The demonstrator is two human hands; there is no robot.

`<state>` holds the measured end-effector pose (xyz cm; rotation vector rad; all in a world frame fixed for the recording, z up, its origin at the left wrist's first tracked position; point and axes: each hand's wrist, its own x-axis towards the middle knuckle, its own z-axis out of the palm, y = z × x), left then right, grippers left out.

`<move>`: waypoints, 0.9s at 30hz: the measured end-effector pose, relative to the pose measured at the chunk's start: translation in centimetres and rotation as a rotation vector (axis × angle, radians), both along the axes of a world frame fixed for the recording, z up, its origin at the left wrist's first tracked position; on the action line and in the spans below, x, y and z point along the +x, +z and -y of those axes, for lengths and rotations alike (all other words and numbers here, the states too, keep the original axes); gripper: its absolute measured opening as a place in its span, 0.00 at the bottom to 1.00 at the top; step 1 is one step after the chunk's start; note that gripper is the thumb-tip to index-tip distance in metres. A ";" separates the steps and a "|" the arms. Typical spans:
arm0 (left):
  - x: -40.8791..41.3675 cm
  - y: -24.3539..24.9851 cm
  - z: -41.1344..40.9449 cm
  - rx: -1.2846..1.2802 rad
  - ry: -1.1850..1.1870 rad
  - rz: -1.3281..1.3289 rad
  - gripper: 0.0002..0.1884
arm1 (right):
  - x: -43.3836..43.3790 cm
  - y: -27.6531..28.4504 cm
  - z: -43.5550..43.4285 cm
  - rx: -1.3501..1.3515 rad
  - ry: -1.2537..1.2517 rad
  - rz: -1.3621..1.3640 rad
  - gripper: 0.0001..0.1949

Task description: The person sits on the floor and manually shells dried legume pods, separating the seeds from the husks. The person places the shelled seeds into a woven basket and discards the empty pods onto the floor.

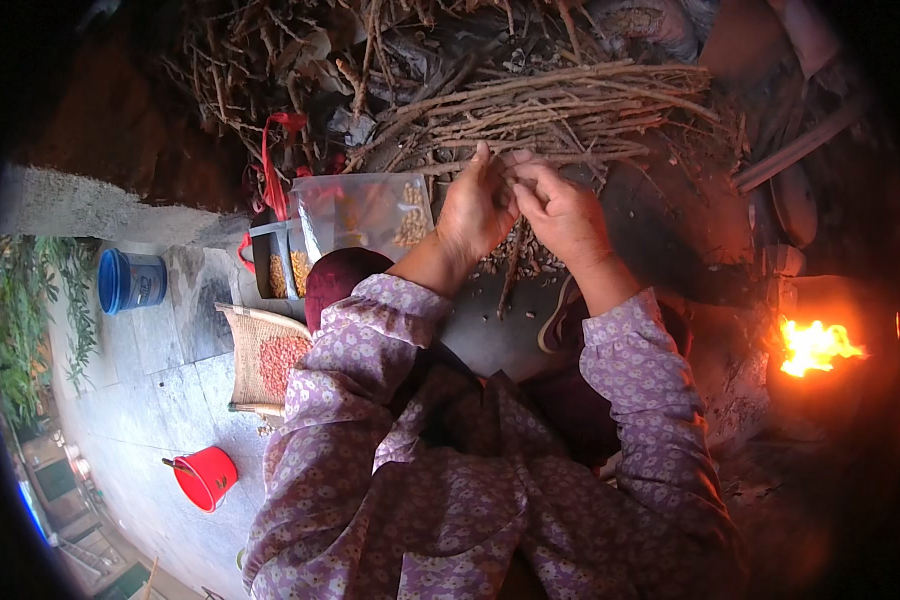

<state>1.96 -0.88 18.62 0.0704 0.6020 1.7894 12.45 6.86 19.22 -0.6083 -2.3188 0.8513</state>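
Note:
My left hand [474, 208] and my right hand [566, 214] meet in front of me, fingertips close together. Their fingers are bent, and anything small between them is hidden. What look like peanut shells [540, 261] lie scattered on the dark floor below, with a stick among them. Left of my left hand, a clear plastic bag or sheet [371, 196] shows unshelled peanuts [412, 214] at its right side. A box [264, 247] beside it has yellowish pieces in it. Reddish kernels, apparently peanuts [283, 364], lie in a woven scoop basket [247, 352] by my left arm.
A fire [817, 346] burns brightly at my right. Bundled dry sticks [547, 112] lie beyond my hands, with tangled twigs [270, 67] farther left. A red bucket [206, 476] and a blue bucket [139, 279] stand on the paving at left. Red plastic strips [272, 176] hang near the box.

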 end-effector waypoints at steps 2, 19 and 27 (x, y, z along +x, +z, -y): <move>0.0 0.1 -0.2 0.037 -0.017 0.003 0.30 | -0.2 -0.4 -0.3 0.089 -0.006 0.112 0.06; 0.6 -0.5 0.1 -0.030 -0.043 -0.240 0.12 | -0.2 -0.5 -1.6 -0.726 0.137 -0.306 0.05; 1.1 -1.5 -0.4 -0.002 0.031 -0.336 0.10 | 0.1 0.4 -1.5 -0.461 0.077 -0.247 0.05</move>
